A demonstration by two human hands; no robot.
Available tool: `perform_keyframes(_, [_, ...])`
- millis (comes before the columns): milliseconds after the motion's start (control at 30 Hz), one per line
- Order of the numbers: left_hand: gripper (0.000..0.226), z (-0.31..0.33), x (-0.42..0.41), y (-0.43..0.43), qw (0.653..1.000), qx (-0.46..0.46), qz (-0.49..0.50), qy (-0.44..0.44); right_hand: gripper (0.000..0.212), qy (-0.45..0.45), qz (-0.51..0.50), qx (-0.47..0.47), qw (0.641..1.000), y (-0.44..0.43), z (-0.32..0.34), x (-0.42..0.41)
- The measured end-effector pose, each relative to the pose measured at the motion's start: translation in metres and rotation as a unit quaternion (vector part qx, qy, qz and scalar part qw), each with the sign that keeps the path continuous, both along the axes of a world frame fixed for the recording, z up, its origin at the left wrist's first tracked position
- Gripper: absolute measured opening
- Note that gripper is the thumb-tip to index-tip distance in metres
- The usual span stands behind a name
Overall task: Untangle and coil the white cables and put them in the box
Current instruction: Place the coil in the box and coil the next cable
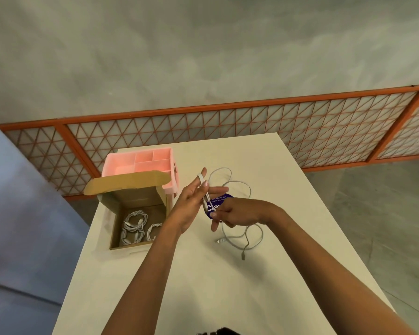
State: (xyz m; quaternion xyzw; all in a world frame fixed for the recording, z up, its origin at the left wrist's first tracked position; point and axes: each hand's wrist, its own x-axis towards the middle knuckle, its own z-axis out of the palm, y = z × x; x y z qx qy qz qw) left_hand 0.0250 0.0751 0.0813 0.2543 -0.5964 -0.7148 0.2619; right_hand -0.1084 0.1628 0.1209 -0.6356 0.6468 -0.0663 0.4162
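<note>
The left hand (191, 206) is raised over the desk (203, 286) with its palm turned inward and its fingers mostly straight; one end of the white cable (236, 181) is looped over an upper finger, and the thumb presses the strand against it. Just beside it, the right hand (232, 213) reaches in from the right and pinches the same cable a little lower between thumb and fingertips, the other fingers loosely extended. From the two hands the rest of the cable falls onto the desk in loose, open loops, some beyond the hands and some nearer the person, with two plug ends (218, 241) lying on the surface. Under the hands lies a round purple sticker (224, 198) with white lettering, partly covered. To the left stands the open cardboard box (131, 201), flap up, holding several coiled cables (136, 218) on its bottom. A pink compartment tray (121, 163) sits right behind the box. Past the desk's far edge runs an orange lattice panel (252, 122) on a grey floor.
</note>
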Motion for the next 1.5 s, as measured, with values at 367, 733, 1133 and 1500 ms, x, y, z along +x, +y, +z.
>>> perform_keyframes(367, [0.032, -0.012, 0.005, 0.006, 0.990, -0.002, -0.112, -0.085, 0.039, 0.013, -0.046, -0.167, 0.985, -0.008, 0.034, -0.030])
perform_keyframes(733, [0.044, -0.017, 0.013, 0.029, 0.937, 0.192, -0.278, 0.092, 0.032, -0.192, -0.150, -0.179, 0.953, -0.007, 0.035, -0.057])
perform_keyframes(1133, [0.027, -0.012, 0.014, 0.030, 0.928, 0.206, -0.221, 0.218, 0.053, -0.294, -0.171, -0.099, 0.935, 0.009, 0.000, -0.038])
perform_keyframes(1500, [0.030, -0.016, 0.016, 0.015, 0.930, 0.224, -0.217, 0.197, 0.031, -0.482, -0.151, -0.041, 0.862, 0.013, -0.021, -0.034])
